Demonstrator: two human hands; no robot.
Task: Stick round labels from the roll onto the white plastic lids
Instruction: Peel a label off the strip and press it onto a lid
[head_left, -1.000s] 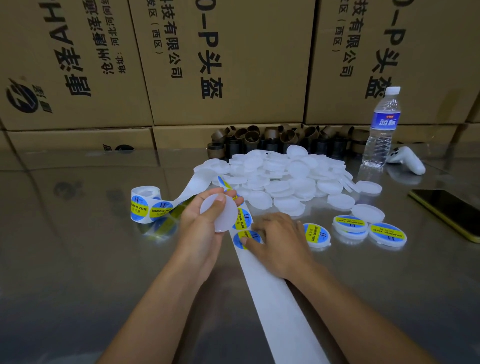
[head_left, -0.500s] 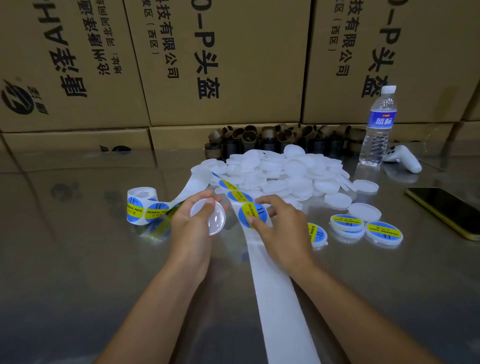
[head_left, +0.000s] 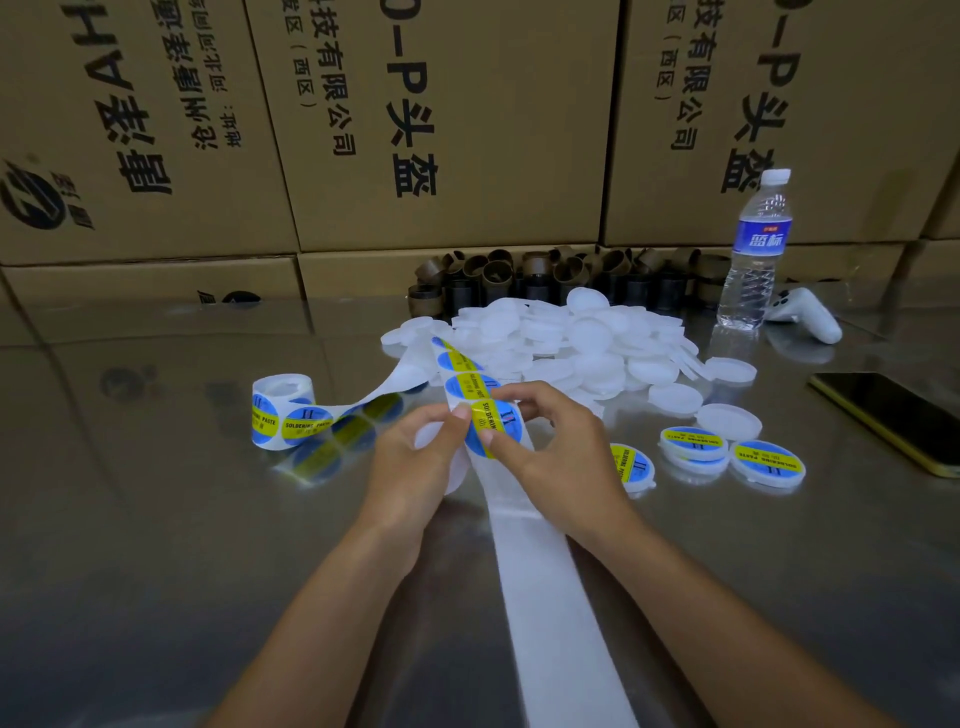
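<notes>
The left hand (head_left: 415, 460) has brought its gripped round white plastic lid (head_left: 429, 435) right, up to the white backing strip (head_left: 550, 597) at centre; the right hand (head_left: 563, 447) pinches the blue-and-yellow round label (head_left: 494, 423) there, so sticking looks imminent

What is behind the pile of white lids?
A row of brown and black cardboard cores, then stacked cardboard boxes. The pile hides the bases of the middle cores.

I see each round label (head_left: 497, 422) blue, crossed by a yellow band with dark lettering. Every lid (head_left: 589, 332) is plain white (slightly frosted), the backing strip (head_left: 550, 597) white, the boxes (head_left: 467, 78) tan with black print, the phone (head_left: 891, 410) black, yellow-edged.
</notes>
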